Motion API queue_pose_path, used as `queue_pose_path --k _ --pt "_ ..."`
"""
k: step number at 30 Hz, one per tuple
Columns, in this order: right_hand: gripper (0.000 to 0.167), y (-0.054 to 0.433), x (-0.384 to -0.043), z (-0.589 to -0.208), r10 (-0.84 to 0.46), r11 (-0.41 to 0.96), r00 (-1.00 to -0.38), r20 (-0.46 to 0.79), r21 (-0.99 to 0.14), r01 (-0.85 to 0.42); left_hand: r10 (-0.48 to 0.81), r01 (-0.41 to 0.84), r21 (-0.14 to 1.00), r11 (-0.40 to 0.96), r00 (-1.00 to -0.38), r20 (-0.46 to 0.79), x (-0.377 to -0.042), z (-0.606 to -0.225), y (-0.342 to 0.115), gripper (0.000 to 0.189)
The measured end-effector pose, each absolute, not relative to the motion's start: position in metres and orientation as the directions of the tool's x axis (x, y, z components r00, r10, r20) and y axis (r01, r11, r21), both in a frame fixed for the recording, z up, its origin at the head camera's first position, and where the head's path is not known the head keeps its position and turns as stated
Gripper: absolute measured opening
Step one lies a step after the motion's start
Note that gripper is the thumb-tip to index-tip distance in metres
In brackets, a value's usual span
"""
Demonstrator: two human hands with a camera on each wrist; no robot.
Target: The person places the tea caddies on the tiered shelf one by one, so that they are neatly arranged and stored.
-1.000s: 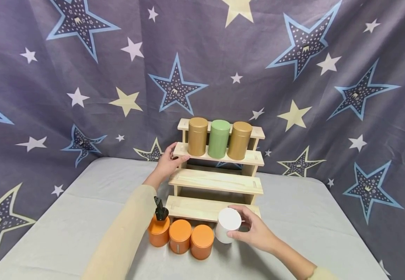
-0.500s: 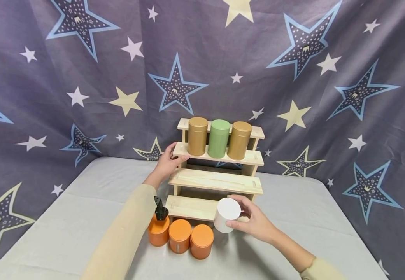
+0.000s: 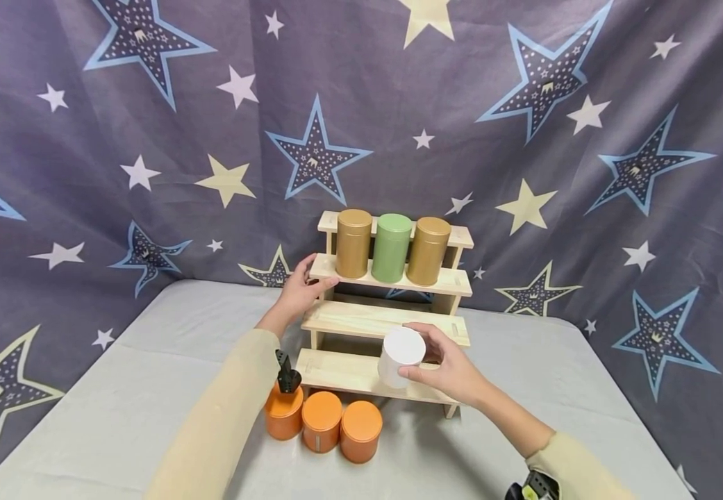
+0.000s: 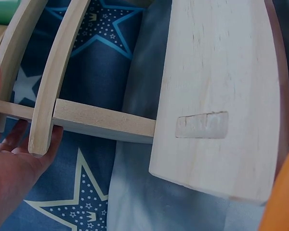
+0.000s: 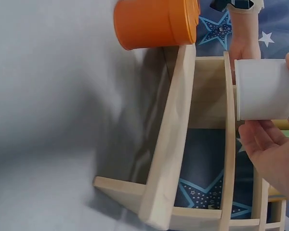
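Note:
A stepped wooden shelf (image 3: 342,371) with several tiers stands on the grey-covered table. At the left end of its second tier from the top, my left hand (image 3: 298,295) grips the board, thumb in front; the left wrist view shows the other fingers (image 4: 53,142) around the board's end. A white cylindrical canister (image 3: 401,357) is in my right hand (image 3: 451,368), pinched between thumb and fingers. It hangs in front of the two lower tiers. The right wrist view shows the canister (image 5: 264,89) held clear of the boards. Its far side is hidden by the fingers.
Three orange canisters (image 3: 322,421) stand in a row before the shelf's left front. Two gold canisters (image 3: 353,246) flank a green canister (image 3: 391,250) on the second tier from the top. A star-patterned curtain (image 3: 361,104) hangs behind.
My right hand has lifted the white canister off the table, upward and slightly left, to before the lower tiers. The left hand keeps its grip on the shelf.

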State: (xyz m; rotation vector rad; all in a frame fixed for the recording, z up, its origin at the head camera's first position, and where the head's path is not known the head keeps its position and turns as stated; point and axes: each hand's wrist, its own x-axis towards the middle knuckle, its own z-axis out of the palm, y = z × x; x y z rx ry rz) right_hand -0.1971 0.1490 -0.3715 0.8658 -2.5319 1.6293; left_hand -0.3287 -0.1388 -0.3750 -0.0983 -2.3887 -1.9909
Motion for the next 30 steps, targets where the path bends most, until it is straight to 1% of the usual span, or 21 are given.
queue_pose_path --k 11,20,26,30 --pt "0.067 0.135 -0.211 -0.358 -0.418 0.352 -0.872 0.257 -0.838 -0.416 0.033 0.069 0.983 0.173 -0.997 0.064 -0.329 -0.375 -0.138 0.086" --pt "0.067 0.125 -0.221 -0.353 -0.403 0.331 -0.867 0.292 -0.837 -0.436 0.033 0.073 0.982 0.172 -0.997 0.068 -0.328 -0.375 -0.139 0.086" --pt "0.064 0.117 -0.228 -0.352 -0.395 0.311 -0.867 0.304 -0.843 -0.438 0.030 0.070 0.983 0.170 -0.997 0.066 -0.328 -0.375 -0.139 0.086" --pt "0.063 0.111 -0.233 -0.351 -0.382 0.310 -0.873 0.302 -0.849 -0.429 0.039 0.052 0.985 0.167 -0.998 0.046 -0.314 -0.360 -0.136 0.084"
